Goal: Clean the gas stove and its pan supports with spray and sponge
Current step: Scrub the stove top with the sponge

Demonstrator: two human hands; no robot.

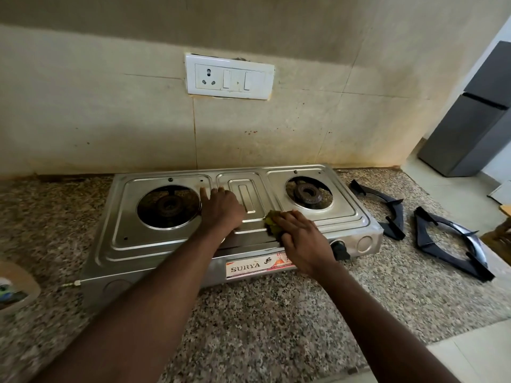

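A person's right hand (301,239) presses a green sponge (272,221) under curled fingers onto the near middle of a steel two-burner gas stove (154,244) on a granite counter (262,322). The left hand (221,208) lies flat and empty on the stove's middle, beside the left burner (168,205). Two black pan supports (453,244) lie on the counter to the right.

Steel two-burner stove (166,244) on granite, green sponge (272,221) on top — two black pan supports (392,214) lying beside
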